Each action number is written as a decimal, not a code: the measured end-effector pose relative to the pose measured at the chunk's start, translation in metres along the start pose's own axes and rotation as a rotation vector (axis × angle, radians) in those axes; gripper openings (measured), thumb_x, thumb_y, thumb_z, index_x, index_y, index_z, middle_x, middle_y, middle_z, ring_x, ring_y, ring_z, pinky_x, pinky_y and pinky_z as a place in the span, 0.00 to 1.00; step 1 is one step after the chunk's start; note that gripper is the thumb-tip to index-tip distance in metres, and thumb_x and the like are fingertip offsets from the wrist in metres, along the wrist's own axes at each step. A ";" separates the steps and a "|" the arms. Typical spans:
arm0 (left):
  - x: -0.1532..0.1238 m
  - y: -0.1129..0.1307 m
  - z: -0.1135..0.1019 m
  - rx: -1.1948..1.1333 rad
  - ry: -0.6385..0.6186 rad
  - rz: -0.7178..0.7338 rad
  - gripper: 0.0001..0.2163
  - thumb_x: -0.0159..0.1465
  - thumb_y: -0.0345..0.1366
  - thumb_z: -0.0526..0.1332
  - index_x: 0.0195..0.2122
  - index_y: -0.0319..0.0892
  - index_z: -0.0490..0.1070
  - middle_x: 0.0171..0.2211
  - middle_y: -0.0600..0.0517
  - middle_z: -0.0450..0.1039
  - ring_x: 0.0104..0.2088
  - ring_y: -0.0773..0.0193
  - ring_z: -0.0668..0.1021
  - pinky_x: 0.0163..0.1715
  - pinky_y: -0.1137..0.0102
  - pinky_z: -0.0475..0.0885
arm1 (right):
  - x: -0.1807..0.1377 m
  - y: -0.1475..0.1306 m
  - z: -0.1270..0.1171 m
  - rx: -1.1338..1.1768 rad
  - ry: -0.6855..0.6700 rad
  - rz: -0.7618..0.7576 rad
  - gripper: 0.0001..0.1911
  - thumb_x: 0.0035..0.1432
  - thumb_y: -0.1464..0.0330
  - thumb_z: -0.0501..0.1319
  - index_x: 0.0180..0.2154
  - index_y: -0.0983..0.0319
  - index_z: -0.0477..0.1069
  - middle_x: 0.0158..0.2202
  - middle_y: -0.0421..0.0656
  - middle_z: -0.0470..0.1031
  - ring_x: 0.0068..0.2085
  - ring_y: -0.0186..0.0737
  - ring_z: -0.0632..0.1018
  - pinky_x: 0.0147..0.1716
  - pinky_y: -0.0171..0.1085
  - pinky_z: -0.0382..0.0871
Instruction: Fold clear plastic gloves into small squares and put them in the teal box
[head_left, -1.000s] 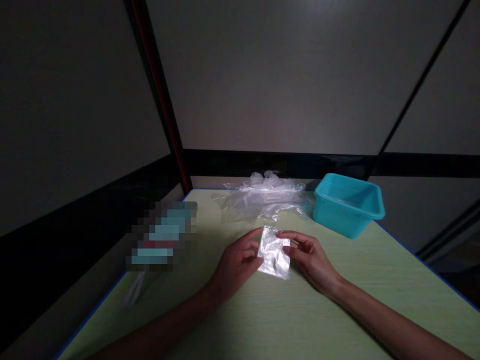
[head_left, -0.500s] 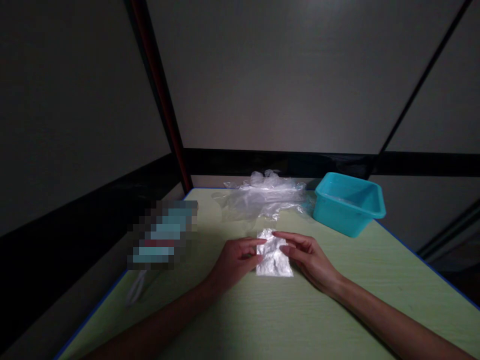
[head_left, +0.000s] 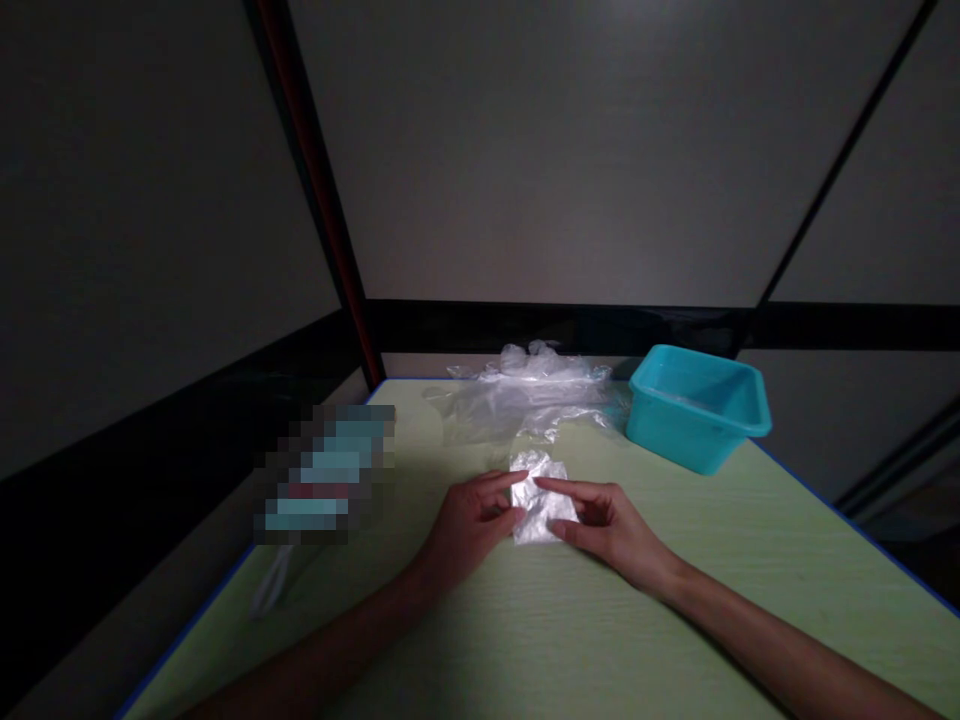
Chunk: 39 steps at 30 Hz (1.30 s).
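Observation:
A small flat piece of crinkled clear plastic, folded like a plastic bag, lies on the table in front of me. My left hand is at its left edge, index finger stretched across the top and thumb lower down, with a gap between them. From the right, my right hand touches the same plastic. Its index finger reaches the middle and its thumb rests near the lower right, the two apart. The other fingers of both hands are partly hidden beneath.
Behind the folded plastic lies a loose heap of clear plastic bags. A turquoise basin stands at the back right. A pixelated item with a white loop sits by the left edge of the pale green table.
My right hand has shifted slightly left, its index fingertip closer to the left one and its thumb lower. The right side of the plastic has moved inward. My left hand is almost unchanged.

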<state>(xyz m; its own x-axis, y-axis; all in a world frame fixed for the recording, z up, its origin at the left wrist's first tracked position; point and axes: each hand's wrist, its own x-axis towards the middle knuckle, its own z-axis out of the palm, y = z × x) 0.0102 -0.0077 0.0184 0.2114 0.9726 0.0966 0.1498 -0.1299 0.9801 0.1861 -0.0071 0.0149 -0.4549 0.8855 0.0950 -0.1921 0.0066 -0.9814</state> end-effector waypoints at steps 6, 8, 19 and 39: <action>-0.001 0.004 0.001 -0.030 0.024 -0.010 0.21 0.48 0.31 0.62 0.45 0.34 0.70 0.19 0.57 0.65 0.19 0.72 0.67 0.21 0.77 0.61 | 0.001 0.004 -0.003 -0.026 0.010 0.004 0.22 0.43 0.70 0.66 0.44 0.58 0.71 0.27 0.36 0.74 0.25 0.29 0.69 0.27 0.30 0.62; 0.000 0.003 0.001 -0.041 0.028 -0.012 0.22 0.48 0.32 0.62 0.46 0.34 0.69 0.17 0.57 0.65 0.19 0.71 0.67 0.21 0.77 0.61 | 0.002 0.006 -0.004 -0.022 0.014 0.005 0.23 0.42 0.70 0.66 0.44 0.59 0.71 0.28 0.37 0.74 0.27 0.29 0.70 0.28 0.30 0.62; 0.005 0.001 -0.004 -0.181 0.083 -0.025 0.26 0.48 0.33 0.63 0.50 0.39 0.64 0.43 0.47 0.68 0.21 0.71 0.72 0.21 0.74 0.67 | 0.003 0.008 -0.006 0.010 0.075 0.028 0.26 0.41 0.68 0.67 0.46 0.58 0.70 0.28 0.37 0.74 0.26 0.30 0.69 0.29 0.31 0.62; 0.015 0.012 -0.009 -0.098 -0.021 -0.059 0.13 0.51 0.35 0.60 0.38 0.38 0.68 0.22 0.53 0.71 0.25 0.65 0.73 0.25 0.74 0.65 | 0.004 -0.009 -0.020 0.008 0.247 0.010 0.27 0.38 0.65 0.67 0.45 0.61 0.70 0.19 0.34 0.66 0.19 0.26 0.61 0.18 0.28 0.54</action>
<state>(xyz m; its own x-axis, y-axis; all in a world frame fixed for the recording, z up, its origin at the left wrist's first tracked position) 0.0066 0.0075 0.0332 0.2257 0.9736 0.0354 0.0673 -0.0518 0.9964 0.2030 0.0058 0.0205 -0.2306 0.9722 0.0407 -0.1957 -0.0054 -0.9807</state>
